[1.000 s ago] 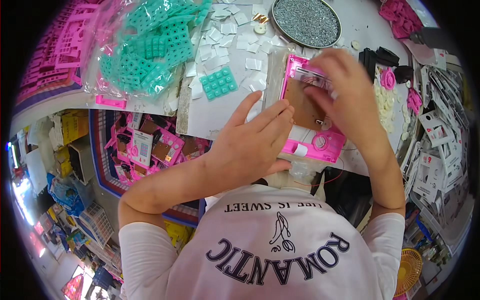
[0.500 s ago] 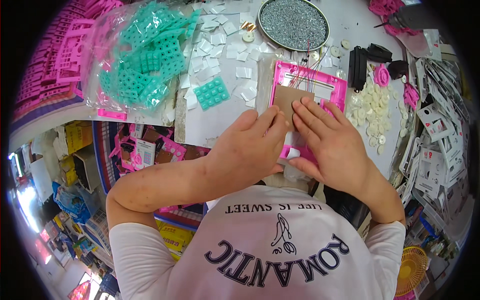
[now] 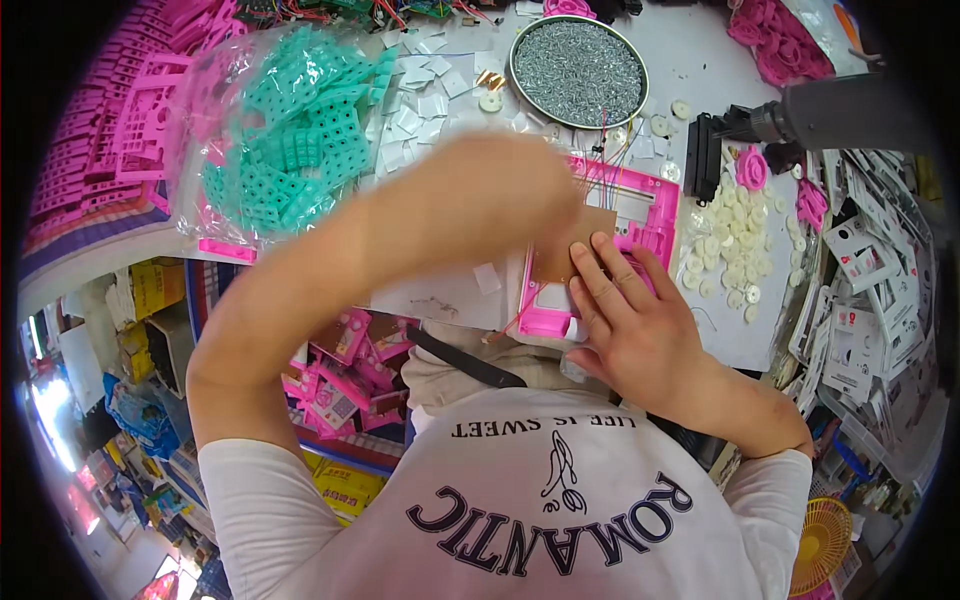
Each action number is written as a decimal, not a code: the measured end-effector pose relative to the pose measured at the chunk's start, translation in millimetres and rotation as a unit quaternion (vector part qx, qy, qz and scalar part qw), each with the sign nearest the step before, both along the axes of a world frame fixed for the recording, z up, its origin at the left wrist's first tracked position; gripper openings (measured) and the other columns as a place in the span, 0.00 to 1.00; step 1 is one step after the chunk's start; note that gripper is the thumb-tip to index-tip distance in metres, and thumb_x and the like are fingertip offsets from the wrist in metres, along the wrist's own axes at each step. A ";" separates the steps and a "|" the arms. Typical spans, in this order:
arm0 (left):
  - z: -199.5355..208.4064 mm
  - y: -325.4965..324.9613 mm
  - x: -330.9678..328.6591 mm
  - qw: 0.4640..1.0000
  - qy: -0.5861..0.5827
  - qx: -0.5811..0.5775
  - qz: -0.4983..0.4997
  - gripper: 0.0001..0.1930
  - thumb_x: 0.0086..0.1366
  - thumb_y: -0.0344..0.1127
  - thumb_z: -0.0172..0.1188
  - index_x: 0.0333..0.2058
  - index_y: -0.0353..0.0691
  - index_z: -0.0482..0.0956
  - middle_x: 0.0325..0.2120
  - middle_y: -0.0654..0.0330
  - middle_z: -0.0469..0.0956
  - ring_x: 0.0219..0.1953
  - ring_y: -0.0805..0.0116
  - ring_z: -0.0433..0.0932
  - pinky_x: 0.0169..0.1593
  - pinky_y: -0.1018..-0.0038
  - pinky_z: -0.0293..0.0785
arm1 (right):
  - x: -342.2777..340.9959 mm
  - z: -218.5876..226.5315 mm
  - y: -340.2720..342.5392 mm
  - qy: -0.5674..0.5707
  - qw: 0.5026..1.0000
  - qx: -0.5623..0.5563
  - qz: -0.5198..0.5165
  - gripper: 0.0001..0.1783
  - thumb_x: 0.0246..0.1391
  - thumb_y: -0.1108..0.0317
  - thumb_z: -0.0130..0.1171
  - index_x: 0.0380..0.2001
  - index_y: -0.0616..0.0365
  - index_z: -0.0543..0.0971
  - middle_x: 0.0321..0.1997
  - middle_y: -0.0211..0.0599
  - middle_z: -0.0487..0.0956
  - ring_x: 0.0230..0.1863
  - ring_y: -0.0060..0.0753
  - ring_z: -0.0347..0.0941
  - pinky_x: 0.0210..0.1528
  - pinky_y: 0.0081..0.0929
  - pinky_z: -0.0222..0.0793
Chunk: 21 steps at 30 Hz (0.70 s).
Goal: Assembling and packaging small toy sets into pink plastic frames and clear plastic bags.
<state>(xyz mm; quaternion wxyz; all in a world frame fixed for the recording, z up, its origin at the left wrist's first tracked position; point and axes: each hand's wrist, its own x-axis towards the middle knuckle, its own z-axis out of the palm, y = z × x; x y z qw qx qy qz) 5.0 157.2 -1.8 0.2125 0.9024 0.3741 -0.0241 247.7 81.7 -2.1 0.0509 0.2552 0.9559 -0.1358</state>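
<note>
A pink plastic housing point(image 3: 545, 322) lies on the table in front of me, with thin wires point(image 3: 602, 178) at its far end. Over its middle sits a flat brown board point(image 3: 553, 264). My right hand point(image 3: 640, 325) rests with fingers outstretched, their tips on the board's right part and the thumb near the housing's near edge. Smeared by motion, my left hand point(image 3: 520, 190) is over the far left corner of the housing. Its fingers cannot be made out, nor whether it holds anything.
Beyond the housing stands a round tray point(image 3: 512, 62) of small metal screws. Teal keypads point(image 3: 310, 140) in a clear bag and white squares point(image 3: 410, 105) lie left. Right are white discs point(image 3: 735, 245), black parts point(image 3: 703, 155), a dark cylindrical tool point(image 3: 830, 110) and stacked printed cards point(image 3: 860, 330).
My left hand has lifted off the board and moved up and left, its forearm now covering the loose teal keypad. My right hand stays on the board. The dark tool reaches further into view.
</note>
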 end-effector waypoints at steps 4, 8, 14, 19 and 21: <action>-51.7 89.4 -20.6 0.946 -0.101 0.294 0.091 0.08 0.63 0.39 0.62 0.34 0.43 0.83 0.31 0.55 0.81 0.34 0.51 0.81 0.37 0.57 0.76 | -2.7 4.9 0.2 0.022 1.000 0.003 0.020 0.36 0.51 0.51 0.66 0.57 0.69 0.78 0.71 0.54 0.67 0.74 0.55 0.58 0.71 0.57 0.55; -55.3 105.4 -4.5 0.965 -0.034 0.237 0.111 0.07 0.62 0.40 0.62 0.33 0.45 0.84 0.31 0.58 0.83 0.40 0.54 0.82 0.41 0.56 0.74 | 0.1 2.0 -0.1 0.040 0.999 0.008 0.001 0.38 0.44 0.53 0.71 0.55 0.68 0.78 0.70 0.55 0.68 0.72 0.56 0.62 0.70 0.54 0.59; -52.4 118.1 2.2 0.950 0.047 0.222 0.216 0.12 0.62 0.43 0.59 0.30 0.43 0.85 0.32 0.50 0.84 0.46 0.52 0.81 0.46 0.49 0.70 | -3.0 3.6 -3.5 0.033 0.999 0.004 0.001 0.36 0.50 0.53 0.68 0.56 0.69 0.78 0.70 0.54 0.68 0.73 0.55 0.59 0.69 0.53 0.57; -9.3 37.7 8.4 0.944 -0.233 0.095 0.212 0.07 0.66 0.36 0.61 0.34 0.40 0.81 0.31 0.56 0.81 0.36 0.55 0.81 0.41 0.60 0.73 | 0.7 4.5 -3.5 0.055 0.998 -0.008 -0.016 0.35 0.46 0.57 0.69 0.55 0.68 0.78 0.65 0.49 0.70 0.66 0.54 0.63 0.67 0.51 0.59; 1.4 -21.6 14.8 0.957 -0.233 -0.029 0.172 0.04 0.66 0.35 0.62 0.34 0.42 0.79 0.33 0.59 0.82 0.40 0.61 0.82 0.50 0.57 0.70 | 4.2 -0.4 -7.0 0.067 0.997 -0.016 -0.043 0.36 0.41 0.59 0.73 0.54 0.64 0.78 0.64 0.47 0.70 0.64 0.57 0.64 0.65 0.52 0.61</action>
